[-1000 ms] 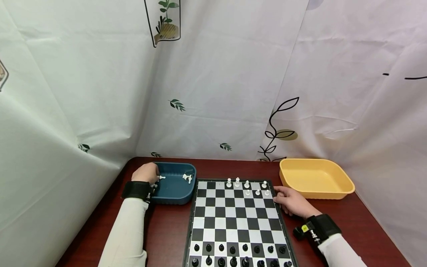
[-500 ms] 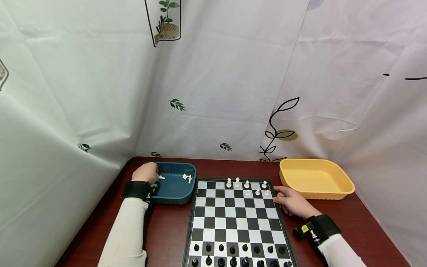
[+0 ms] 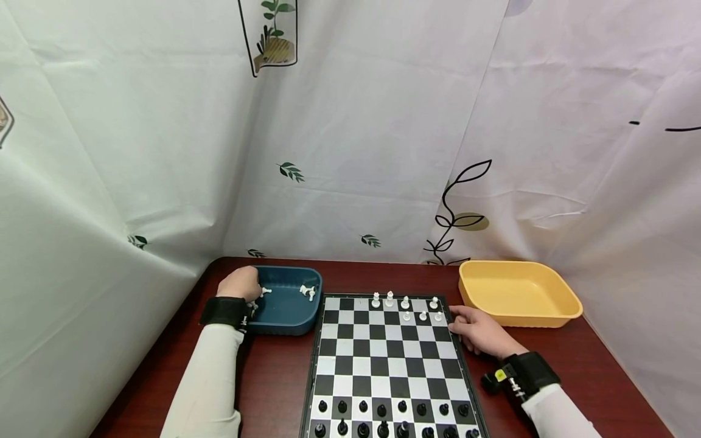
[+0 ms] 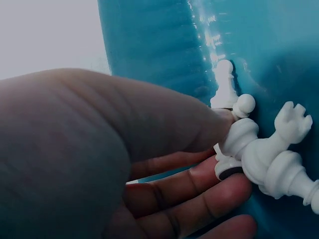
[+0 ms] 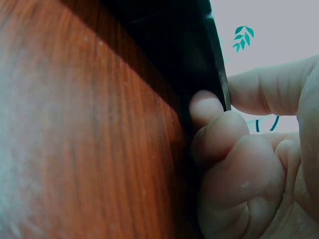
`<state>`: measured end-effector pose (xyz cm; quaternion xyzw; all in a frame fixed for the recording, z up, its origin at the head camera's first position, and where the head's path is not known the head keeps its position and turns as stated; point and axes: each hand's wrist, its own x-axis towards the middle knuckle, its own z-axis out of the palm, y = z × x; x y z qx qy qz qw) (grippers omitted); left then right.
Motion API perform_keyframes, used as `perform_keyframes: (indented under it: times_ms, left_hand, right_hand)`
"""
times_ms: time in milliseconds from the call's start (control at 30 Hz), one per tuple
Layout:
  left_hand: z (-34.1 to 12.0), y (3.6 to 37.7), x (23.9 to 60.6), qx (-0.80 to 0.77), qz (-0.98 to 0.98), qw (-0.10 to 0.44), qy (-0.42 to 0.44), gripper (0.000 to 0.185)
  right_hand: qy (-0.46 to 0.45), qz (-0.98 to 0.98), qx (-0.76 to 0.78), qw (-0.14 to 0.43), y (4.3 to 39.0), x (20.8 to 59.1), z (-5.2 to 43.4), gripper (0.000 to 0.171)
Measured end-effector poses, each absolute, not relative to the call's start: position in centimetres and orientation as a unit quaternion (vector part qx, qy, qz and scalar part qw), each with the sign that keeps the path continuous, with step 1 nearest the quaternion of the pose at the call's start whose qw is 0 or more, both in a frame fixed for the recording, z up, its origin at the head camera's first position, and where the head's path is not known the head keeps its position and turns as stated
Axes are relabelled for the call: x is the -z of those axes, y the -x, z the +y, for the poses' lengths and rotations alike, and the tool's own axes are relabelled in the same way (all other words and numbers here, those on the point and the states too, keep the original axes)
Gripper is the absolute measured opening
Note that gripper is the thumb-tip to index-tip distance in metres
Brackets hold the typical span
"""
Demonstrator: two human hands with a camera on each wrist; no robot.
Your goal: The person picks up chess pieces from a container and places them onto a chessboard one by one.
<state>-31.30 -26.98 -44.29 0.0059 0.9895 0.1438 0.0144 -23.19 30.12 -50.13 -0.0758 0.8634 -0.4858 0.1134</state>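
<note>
My left hand (image 3: 239,283) reaches into the blue tray (image 3: 287,313) at the left. In the left wrist view its thumb and fingers pinch a white chess piece, mostly hidden by the hand. Around it lie more white pieces, including a pawn (image 4: 225,82) and a rook (image 4: 294,124). At the other side, my right hand (image 3: 482,331) grips the right edge of the chessboard (image 3: 378,350); the right wrist view has the thumb above the dark board edge (image 5: 174,45) and curled fingers against its side.
Several white pieces (image 3: 405,302) stand at the board's far right. Two rows of black pieces (image 3: 381,410) stand along the near side. A yellow tray (image 3: 520,289) sits behind the right hand, and a patterned white curtain (image 3: 350,152) hangs behind the table.
</note>
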Motion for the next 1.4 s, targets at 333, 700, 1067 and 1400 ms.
perform_keyframes:
  times_ms: [333, 700, 1067, 1400]
  left_hand:
    - [-26.8, 31.4, 44.3, -0.132, 0.991, 0.006, -0.008, 0.011]
    - [-26.6, 31.8, 44.4, -0.122, 0.992, -0.003, -0.019, 0.046]
    - [-27.9, 32.9, 45.8, -0.151, 0.988, -0.025, -0.034, 0.05]
    - [-26.7, 31.5, 44.2, -0.139, 0.99, -0.025, -0.015, 0.047]
  right_hand:
    - [0.074, 0.865, 0.484, 0.111, 23.1, 50.2, 30.1, 0.066]
    - [0.07, 0.866, 0.483, 0.111, 23.1, 50.1, 30.1, 0.066]
    - [0.076, 0.864, 0.486, 0.11, 23.3, 50.2, 30.2, 0.065]
    - [0.074, 0.865, 0.484, 0.109, 23.1, 50.3, 30.1, 0.066]
